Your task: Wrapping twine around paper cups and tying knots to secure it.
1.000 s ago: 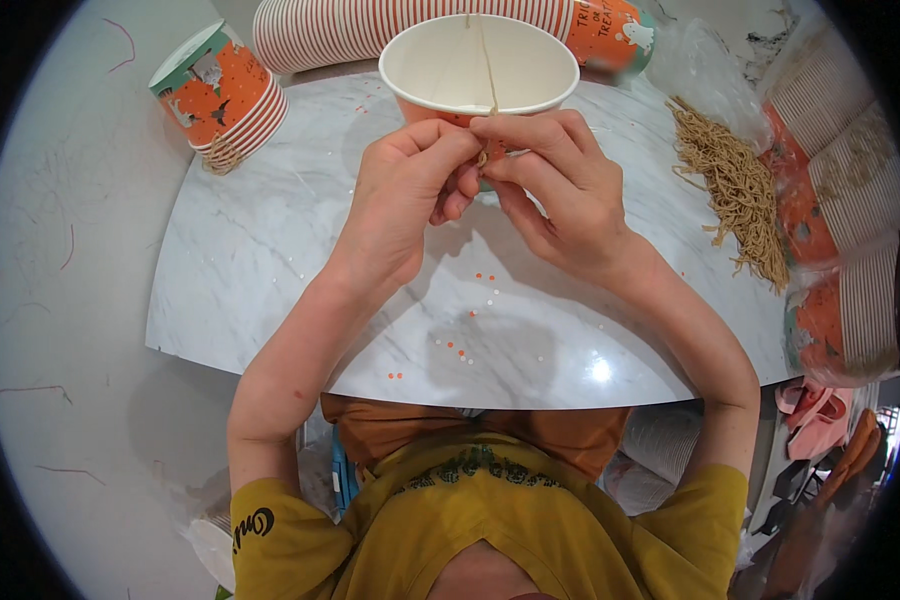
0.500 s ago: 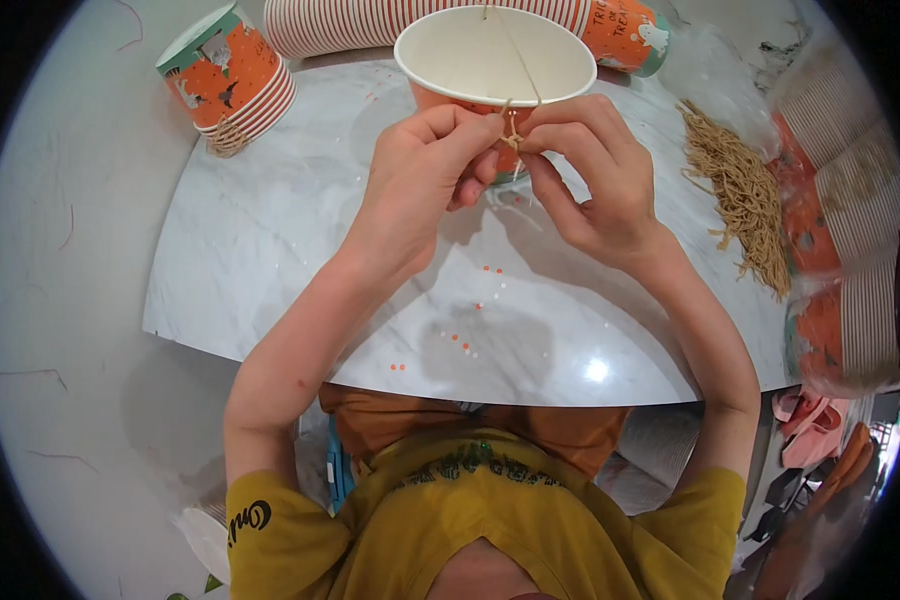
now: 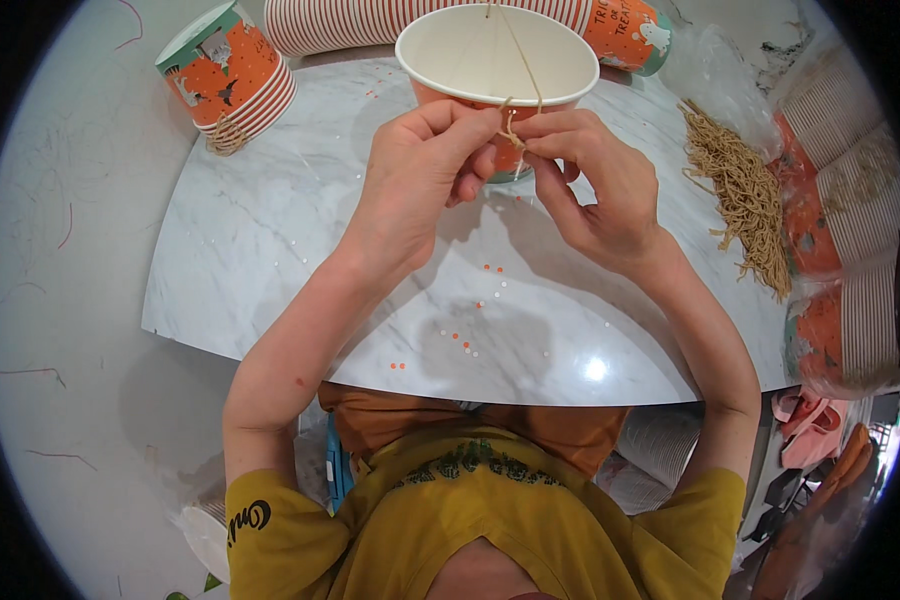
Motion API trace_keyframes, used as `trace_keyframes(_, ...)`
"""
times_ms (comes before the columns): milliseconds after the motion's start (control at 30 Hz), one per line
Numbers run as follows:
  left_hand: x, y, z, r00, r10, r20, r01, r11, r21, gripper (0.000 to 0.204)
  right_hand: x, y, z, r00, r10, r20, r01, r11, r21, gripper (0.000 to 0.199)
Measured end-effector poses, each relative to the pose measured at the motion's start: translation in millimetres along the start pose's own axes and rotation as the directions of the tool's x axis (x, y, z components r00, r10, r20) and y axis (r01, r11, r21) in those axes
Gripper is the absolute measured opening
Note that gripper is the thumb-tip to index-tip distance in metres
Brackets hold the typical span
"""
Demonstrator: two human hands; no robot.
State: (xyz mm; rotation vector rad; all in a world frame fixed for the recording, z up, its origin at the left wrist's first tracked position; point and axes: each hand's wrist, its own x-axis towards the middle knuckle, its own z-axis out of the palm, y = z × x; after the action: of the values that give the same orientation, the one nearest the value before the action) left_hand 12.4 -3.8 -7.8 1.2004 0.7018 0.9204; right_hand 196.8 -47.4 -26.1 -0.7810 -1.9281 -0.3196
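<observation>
An orange paper cup (image 3: 490, 60) with a white inside stands at the far middle of the marble table (image 3: 270, 250). A tan string (image 3: 518, 60) runs across its mouth and over the near rim. My left hand (image 3: 420, 180) and my right hand (image 3: 595, 185) meet just below that rim, thumbs and forefingers pinched on the string's end, which shows a small knot or loop (image 3: 508, 125) between them. Both hands hover above the table, touching the cup's near wall.
A short stack of orange printed cups (image 3: 232, 75) sits at the far left with a string loop at its base. A long lying stack of cups (image 3: 370, 20) crosses the back. A pile of tan strings (image 3: 740, 195) lies right, beside bagged cup stacks (image 3: 850, 250). Small orange dots (image 3: 460, 340) dot the table.
Both hands have risen slightly toward the cup's rim. The fingers, earlier bunched together, now pinch the string's end with the knot showing between them.
</observation>
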Motion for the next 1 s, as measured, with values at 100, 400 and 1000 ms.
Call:
trace_keyframes(100,0.5,-0.2,-0.8,1.0,0.0,-0.016,0.0,1.0,0.012,0.027,-0.9,0.4,1.0,1.0,0.012,-0.006,-0.012,1.0,0.002,0.024)
trace_keyframes(400,-0.4,2.1,-1.7,0.999,-0.005,-0.041,0.006,1.0,0.028,0.026,-2.3,1.7,2.3,1.0,0.021,-0.022,-0.021,1.0,-0.019,0.025)
trace_keyframes(1000,1.3,0.7,-2.4,0.999,0.001,-0.051,0.001,0.999,0.042,0.028,-4.0,-0.2,1.8,1.0,0.021,-0.005,-0.021,1.0,0.022,0.024)
